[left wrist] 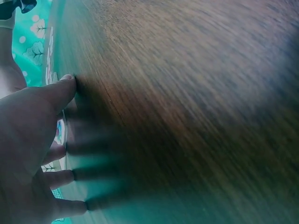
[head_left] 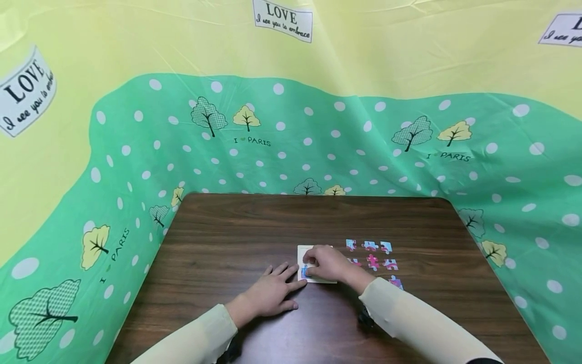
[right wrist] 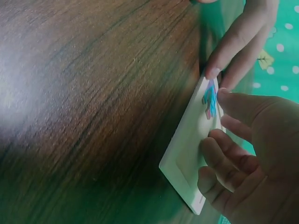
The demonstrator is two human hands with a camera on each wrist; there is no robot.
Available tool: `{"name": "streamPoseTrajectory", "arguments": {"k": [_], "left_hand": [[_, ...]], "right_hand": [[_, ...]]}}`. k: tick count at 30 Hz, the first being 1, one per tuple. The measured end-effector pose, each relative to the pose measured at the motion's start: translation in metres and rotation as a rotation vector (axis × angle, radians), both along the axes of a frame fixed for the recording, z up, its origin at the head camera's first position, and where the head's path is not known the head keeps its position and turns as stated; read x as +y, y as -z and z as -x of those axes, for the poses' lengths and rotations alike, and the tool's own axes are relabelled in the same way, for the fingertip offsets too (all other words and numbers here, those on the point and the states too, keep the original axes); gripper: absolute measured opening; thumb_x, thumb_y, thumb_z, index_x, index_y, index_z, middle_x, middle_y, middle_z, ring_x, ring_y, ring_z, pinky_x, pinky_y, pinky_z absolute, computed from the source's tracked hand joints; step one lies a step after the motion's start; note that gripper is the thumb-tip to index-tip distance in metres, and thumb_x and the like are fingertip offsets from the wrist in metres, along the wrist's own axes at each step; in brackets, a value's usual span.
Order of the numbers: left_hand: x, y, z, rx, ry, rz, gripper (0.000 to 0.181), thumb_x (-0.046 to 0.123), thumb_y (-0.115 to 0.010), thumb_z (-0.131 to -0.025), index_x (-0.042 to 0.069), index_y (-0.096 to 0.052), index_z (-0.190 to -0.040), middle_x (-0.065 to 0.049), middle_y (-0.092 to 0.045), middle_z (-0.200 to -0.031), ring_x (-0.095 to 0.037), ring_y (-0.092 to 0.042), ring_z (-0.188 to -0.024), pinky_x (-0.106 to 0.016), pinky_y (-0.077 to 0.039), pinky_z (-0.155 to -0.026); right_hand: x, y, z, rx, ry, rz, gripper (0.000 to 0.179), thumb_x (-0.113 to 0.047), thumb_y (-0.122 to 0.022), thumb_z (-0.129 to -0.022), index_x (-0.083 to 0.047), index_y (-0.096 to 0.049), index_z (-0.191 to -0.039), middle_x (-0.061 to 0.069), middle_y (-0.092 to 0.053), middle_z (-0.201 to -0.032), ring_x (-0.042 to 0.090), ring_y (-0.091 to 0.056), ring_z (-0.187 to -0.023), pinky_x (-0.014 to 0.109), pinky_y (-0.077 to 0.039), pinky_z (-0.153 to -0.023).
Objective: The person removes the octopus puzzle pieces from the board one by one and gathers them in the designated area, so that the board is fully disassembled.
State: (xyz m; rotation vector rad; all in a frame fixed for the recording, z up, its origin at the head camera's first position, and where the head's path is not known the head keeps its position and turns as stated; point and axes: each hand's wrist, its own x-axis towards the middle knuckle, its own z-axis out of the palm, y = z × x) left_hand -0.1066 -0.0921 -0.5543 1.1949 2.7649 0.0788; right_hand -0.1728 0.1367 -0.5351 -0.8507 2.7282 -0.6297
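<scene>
A small white puzzle tray [head_left: 302, 251] lies on the table with a blue and pink jigsaw piece [right wrist: 211, 103] in its near left corner. My right hand [head_left: 328, 262] is over the tray, its straight thumb touching the jigsaw piece in the right wrist view. The other fingers are loosely curved above the bare part of the tray, with a gap between them and the thumb. My left hand [head_left: 271, 291] is spread palm down at the tray's left side, fingertips at its edge and near corner. In the left wrist view the left thumb [left wrist: 65, 88] is stretched out over the wood.
Several loose jigsaw pieces [head_left: 373, 261] lie in rows right of the tray, one partly hidden by the right hand. The dark wooden table [head_left: 227, 227] is bordered by a green and yellow printed cloth [head_left: 291, 131] behind and at both sides.
</scene>
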Motion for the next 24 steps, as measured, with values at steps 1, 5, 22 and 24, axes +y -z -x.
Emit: {"name": "streamPoseTrajectory", "arguments": {"k": [1, 5, 22, 24], "left_hand": [[0.0001, -0.0001, -0.0001, 0.001, -0.001, -0.001, 0.064, 0.061, -0.057, -0.098, 0.036, -0.045, -0.156, -0.008, -0.036, -0.165, -0.039, -0.038, -0.149, -0.067, -0.044, -0.106], [0.0004, 0.0, -0.0004, -0.003, -0.004, -0.006, 0.064, 0.061, -0.057, -0.098, 0.036, -0.045, -0.156, -0.008, -0.036, -0.165, -0.039, -0.038, -0.149, -0.067, -0.043, -0.106], [-0.0008, 0.0027, -0.0046, -0.02, -0.006, -0.049, 0.062, 0.057, -0.058, -0.099, 0.034, -0.047, -0.155, -0.008, -0.037, -0.165, -0.041, -0.037, -0.149, -0.07, -0.042, -0.106], [-0.001, 0.0028, -0.0049, -0.021, -0.009, -0.052, 0.062, 0.057, -0.057, -0.099, 0.034, -0.047, -0.155, -0.008, -0.037, -0.165, -0.041, -0.037, -0.149, -0.07, -0.041, -0.106]], "right_hand": [[-0.0006, 0.0009, 0.0, 0.014, -0.002, -0.007, 0.026, -0.025, -0.083, -0.085, -0.013, -0.076, -0.107, -0.003, -0.07, -0.094, 0.011, -0.06, -0.083, 0.037, -0.052, -0.078], [-0.0016, 0.0038, 0.0, 0.059, -0.012, -0.03, 0.026, -0.025, -0.084, -0.082, -0.014, -0.077, -0.105, -0.003, -0.067, -0.092, 0.01, -0.056, -0.078, 0.034, -0.049, -0.072], [-0.0032, 0.0055, -0.0052, 0.061, -0.006, -0.006, 0.02, -0.019, -0.084, -0.08, -0.014, -0.073, -0.096, 0.0, -0.063, -0.089, 0.012, -0.053, -0.077, 0.034, -0.049, -0.071], [-0.0038, 0.0053, -0.0053, 0.056, -0.002, 0.009, 0.021, -0.018, -0.084, -0.079, -0.013, -0.07, -0.094, 0.0, -0.062, -0.086, 0.011, -0.053, -0.075, 0.034, -0.048, -0.07]]}}
